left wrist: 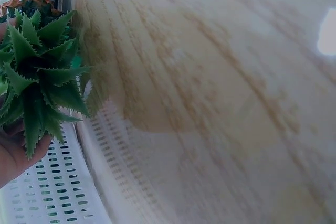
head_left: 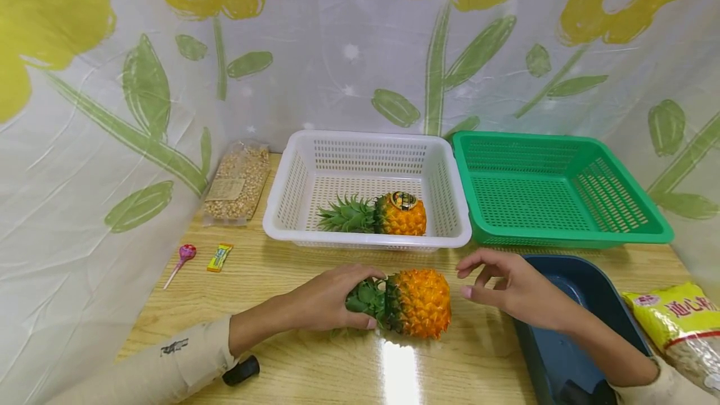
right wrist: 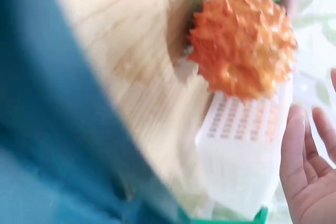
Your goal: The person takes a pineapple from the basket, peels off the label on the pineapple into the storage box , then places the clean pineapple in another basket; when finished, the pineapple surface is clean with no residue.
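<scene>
My left hand (head_left: 343, 299) grips a small pineapple (head_left: 422, 302) by its green leaf crown, thumb on the near side and fingers on the far side. The orange fruit end points right, low over the table in front of the white basket (head_left: 365, 240). In the left wrist view the leafy crown (left wrist: 42, 77) shows between thumb and fingers. My right hand (head_left: 512, 286) hovers just right of the fruit, fingers loosely bent and apart from it, partly above the dark blue bin (head_left: 568, 349). A second pineapple (head_left: 402, 214) with a round sticker lies inside the white basket.
A green basket (head_left: 568, 236) stands right of the white one. At the right edge lies a yellow bag (head_left: 675, 314). On the left are a bag of kernels (head_left: 239, 183), a lollipop (head_left: 187, 254) and a small yellow packet (head_left: 220, 257). A patterned curtain (head_left: 320, 49) hangs behind.
</scene>
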A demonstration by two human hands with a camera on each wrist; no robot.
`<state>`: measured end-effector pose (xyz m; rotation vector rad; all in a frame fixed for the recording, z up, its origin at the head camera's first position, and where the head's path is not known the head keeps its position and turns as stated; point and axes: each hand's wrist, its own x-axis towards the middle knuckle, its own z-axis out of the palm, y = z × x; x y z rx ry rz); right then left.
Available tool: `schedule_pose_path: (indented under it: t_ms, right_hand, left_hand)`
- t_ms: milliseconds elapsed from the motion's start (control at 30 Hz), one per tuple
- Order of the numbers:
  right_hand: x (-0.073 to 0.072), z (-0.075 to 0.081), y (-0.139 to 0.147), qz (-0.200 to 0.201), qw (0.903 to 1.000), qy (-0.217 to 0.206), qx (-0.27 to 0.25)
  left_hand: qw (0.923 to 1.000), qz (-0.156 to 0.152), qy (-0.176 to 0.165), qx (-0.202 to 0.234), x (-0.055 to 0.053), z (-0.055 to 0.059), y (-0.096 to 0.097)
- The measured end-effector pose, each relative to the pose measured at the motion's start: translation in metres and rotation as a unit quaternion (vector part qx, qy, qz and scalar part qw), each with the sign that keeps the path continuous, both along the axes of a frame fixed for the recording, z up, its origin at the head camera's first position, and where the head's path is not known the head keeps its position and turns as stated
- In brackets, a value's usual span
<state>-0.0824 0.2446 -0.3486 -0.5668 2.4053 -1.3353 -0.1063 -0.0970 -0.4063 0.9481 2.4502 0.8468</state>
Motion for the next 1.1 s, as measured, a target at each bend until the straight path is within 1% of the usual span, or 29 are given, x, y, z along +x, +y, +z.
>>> schedule_pose_path:
  t_ms: [100, 200, 300, 400, 500, 667, 767, 867, 1000, 1100]
  right_hand:
    - [-0.003, -0.004, -0.011, 0.002, 1.0000, 0.004, 0.003]
    - [-0.006, -0.009, -0.020, -0.012, 0.9997, 0.012, 0.015]
    - [-0.008, -0.011, -0.028, -0.025, 0.9987, 0.018, 0.039]
    - [-0.010, -0.011, -0.035, -0.034, 0.9978, 0.013, 0.056]
    - [-0.012, -0.012, -0.041, -0.032, 0.9973, 0.001, 0.066]
    - [-0.011, -0.017, -0.049, -0.003, 0.9968, -0.013, 0.079]
    - [-0.010, -0.021, -0.053, 0.019, 0.9955, -0.004, 0.093]
    - [-0.010, -0.024, -0.057, 0.047, 0.9939, 0.008, 0.100]
    - [-0.012, -0.027, -0.062, 0.089, 0.9917, 0.008, 0.092]
    - [-0.013, -0.028, -0.064, 0.103, 0.9902, 0.001, 0.094]
  left_hand:
    - [1.0000, 0.001, 0.000, 0.001, 0.000, 0.000, 0.000]
    - [1.0000, 0.001, 0.000, 0.000, 0.000, 0.001, 0.000]
    - [1.0000, 0.001, -0.001, -0.001, 0.000, 0.001, 0.000]
    - [1.0000, 0.001, -0.001, -0.002, 0.000, 0.001, 0.000]
    - [1.0000, 0.001, 0.001, 0.001, -0.001, 0.001, 0.000]
    - [1.0000, 0.001, -0.004, 0.008, -0.001, 0.000, -0.001]
    - [0.9999, 0.000, -0.010, 0.010, -0.002, 0.000, -0.001]
    - [0.9999, -0.002, -0.008, 0.010, -0.002, 0.000, -0.001]
    - [0.9999, -0.003, -0.003, 0.012, -0.002, 0.001, -0.001]
    - [0.9999, -0.004, 0.001, 0.014, -0.001, 0.001, 0.000]
